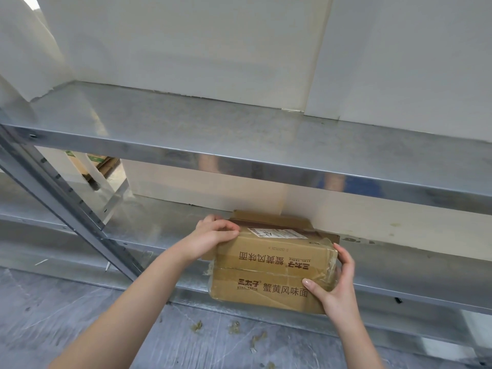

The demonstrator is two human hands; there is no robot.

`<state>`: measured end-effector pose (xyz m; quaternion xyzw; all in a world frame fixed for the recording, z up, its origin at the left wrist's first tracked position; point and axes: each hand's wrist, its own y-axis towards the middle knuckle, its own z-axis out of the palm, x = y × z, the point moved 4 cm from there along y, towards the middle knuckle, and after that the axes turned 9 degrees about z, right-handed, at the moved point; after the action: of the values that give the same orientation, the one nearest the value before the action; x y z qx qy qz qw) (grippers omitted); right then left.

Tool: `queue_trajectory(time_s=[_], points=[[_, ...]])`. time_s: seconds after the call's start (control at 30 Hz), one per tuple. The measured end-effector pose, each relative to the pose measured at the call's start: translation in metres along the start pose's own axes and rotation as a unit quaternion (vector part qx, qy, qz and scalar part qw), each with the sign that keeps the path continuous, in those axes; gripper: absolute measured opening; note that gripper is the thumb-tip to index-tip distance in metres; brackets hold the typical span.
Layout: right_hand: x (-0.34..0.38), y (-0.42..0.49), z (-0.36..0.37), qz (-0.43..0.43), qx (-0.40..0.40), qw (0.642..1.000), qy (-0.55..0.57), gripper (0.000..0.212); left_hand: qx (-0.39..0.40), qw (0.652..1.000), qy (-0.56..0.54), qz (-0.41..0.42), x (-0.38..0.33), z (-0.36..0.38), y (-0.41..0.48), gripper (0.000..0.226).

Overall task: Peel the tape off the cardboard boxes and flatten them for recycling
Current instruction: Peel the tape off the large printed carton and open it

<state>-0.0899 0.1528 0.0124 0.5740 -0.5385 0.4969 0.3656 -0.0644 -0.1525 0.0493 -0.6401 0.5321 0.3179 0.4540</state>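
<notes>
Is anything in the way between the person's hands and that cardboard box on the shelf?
Nothing visible. Both hands are already on the cardboard box: the left hand grips its upper left edge, the right hand its right end. It sits on the lower metal shelf.

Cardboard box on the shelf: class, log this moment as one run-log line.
stage: tape not yet peeled | left hand: gripping cardboard box top-left edge | right hand: gripping right end | box: unflattened, on metal shelf
</notes>
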Motion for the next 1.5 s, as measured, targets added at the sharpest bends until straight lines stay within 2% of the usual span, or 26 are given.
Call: queue_trajectory(time_s=[0.13, 0.27, 0.47, 0.57, 0.73, 0.83, 0.93, 1.07, 1.13, 1.27, 1.37, 1.4, 1.5], points=[[-0.002, 0.0, -0.001, 0.005, -0.003, 1.0, 0.006, 0.096, 0.023, 1.0, 0.011, -0.013, -0.018, 0.004, 0.006, 0.044], [-0.001, 0.0, -0.001, 0.011, -0.005, 1.0, 0.008, 0.096, 0.028, 1.0, 0.008, -0.01, -0.016, 0.003, 0.01, 0.037], [0.0, 0.003, 0.0, 0.021, -0.006, 1.0, 0.002, 0.097, 0.001, 1.0, 0.013, -0.017, -0.005, 0.002, 0.02, 0.025], [0.003, 0.006, 0.0, 0.03, -0.003, 1.0, 0.002, 0.098, -0.03, 0.998, -0.04, -0.044, -0.011, 0.002, 0.028, 0.013], [0.008, 0.011, 0.004, 0.041, 0.014, 0.999, -0.024, 0.096, 0.003, 0.997, -0.005, -0.077, -0.007, 0.004, 0.032, 0.02], [0.011, 0.016, 0.006, 0.042, 0.016, 0.998, -0.035, 0.095, -0.008, 0.995, -0.044, -0.086, 0.008, 0.002, 0.031, 0.012], [0.012, 0.02, 0.006, 0.044, 0.013, 0.998, -0.035, 0.096, -0.063, 0.985, -0.133, -0.091, 0.011, 0.004, 0.033, 0.011], [0.012, 0.025, 0.002, 0.045, -0.012, 0.999, -0.021, 0.097, -0.146, 0.942, -0.295, -0.059, 0.006, -0.001, 0.026, 0.014], [0.013, 0.029, 0.001, 0.046, -0.024, 0.999, -0.013, 0.096, -0.177, 0.929, -0.323, -0.037, 0.009, -0.009, 0.019, 0.013], [0.016, 0.034, 0.003, 0.051, -0.021, 0.998, -0.015, 0.094, -0.185, 0.929, -0.32, -0.014, 0.017, -0.008, 0.01, 0.017], [0.017, 0.038, 0.001, 0.06, -0.021, 0.998, -0.007, 0.094, -0.217, 0.89, -0.402, -0.003, 0.022, -0.017, 0.007, 0.015], [0.017, 0.04, -0.001, 0.062, -0.02, 0.998, -0.003, 0.094, -0.222, 0.886, -0.407, -0.002, 0.025, -0.022, 0.007, 0.014], [0.018, 0.041, -0.002, 0.055, -0.011, 0.998, -0.003, 0.094, -0.192, 0.944, -0.267, -0.026, 0.027, -0.031, 0.011, 0.029]])
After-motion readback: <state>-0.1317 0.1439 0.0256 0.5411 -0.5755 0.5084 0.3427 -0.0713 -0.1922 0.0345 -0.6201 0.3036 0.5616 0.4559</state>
